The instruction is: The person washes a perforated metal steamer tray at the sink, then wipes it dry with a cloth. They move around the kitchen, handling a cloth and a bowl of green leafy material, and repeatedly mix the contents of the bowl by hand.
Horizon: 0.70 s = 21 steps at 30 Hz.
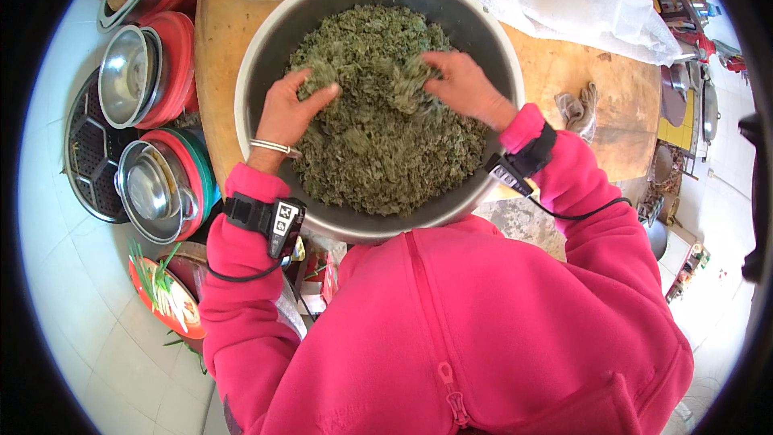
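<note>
A large round metal basin [251, 64] with a pale rim holds a heap of dark green chopped greens [386, 153], loose and finely shredded. My left hand [291, 109], a silver bangle at its wrist, reaches over the left rim. Its thumb and forefinger curve around a blurred clump of the greens. Opposite it, my right hand [469, 90] comes over the right side, fingers bent into the heap with blurred greens at their tips. The greens hide some fingertips of both hands. Between the hands the surface of the heap is smeared by motion.
Under the basin is a round wooden table [612, 105]. Clear plastic sheeting [572, 12] lies at its back right, and a crumpled cloth [578, 109] at its right. Stacked metal bowls [129, 72] stand on the left, near a red plate [189, 318] with green onions.
</note>
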Motion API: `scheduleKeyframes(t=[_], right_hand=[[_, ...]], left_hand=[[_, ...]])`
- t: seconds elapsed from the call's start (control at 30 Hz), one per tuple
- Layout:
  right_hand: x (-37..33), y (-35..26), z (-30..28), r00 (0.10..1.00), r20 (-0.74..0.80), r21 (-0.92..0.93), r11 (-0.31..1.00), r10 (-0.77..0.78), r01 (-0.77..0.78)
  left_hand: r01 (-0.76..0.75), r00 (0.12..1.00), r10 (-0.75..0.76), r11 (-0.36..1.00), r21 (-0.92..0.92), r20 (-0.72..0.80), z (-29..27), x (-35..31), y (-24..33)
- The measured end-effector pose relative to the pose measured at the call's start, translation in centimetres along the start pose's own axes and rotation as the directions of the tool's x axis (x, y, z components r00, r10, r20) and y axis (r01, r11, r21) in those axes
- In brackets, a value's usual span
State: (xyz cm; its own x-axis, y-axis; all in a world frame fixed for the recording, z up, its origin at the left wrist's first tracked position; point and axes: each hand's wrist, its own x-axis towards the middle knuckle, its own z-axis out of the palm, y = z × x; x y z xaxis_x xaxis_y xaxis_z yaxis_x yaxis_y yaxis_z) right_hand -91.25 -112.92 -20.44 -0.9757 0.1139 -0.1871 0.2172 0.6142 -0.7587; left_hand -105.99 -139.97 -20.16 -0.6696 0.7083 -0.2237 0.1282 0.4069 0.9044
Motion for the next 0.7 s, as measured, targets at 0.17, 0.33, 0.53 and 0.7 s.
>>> scheduleKeyframes(t=[0.17, 0.33, 0.53, 0.7], right_hand=[[0.6, 0.6, -1.1, 0.990, -0.106, 0.024, 0.995, 0.095, -0.093], [0.5, -1.6, 2.0, 0.980, 0.075, 0.020, 0.982, 0.184, -0.186], [-0.3, -4.5, 3.0, 0.977, 0.052, -0.043, 0.977, -0.209, 0.211], [0.1, -3.3, -0.5, 0.984, -0.015, 0.293, 0.940, -0.180, 0.176]], left_hand=[[-0.197, 0.975, 0.213, 0.957, 0.212, -0.055, 0.8, 0.5, 0.1], [0.061, 0.998, -0.066, 0.922, -0.382, 0.000, 5.3, -0.1, 3.7], [-0.195, 0.979, 0.198, 0.978, 0.071, -0.045, 5.4, -0.3, 3.6], [-0.165, 0.960, 0.187, 0.979, 0.118, -0.209, 3.2, -0.4, -0.1]])
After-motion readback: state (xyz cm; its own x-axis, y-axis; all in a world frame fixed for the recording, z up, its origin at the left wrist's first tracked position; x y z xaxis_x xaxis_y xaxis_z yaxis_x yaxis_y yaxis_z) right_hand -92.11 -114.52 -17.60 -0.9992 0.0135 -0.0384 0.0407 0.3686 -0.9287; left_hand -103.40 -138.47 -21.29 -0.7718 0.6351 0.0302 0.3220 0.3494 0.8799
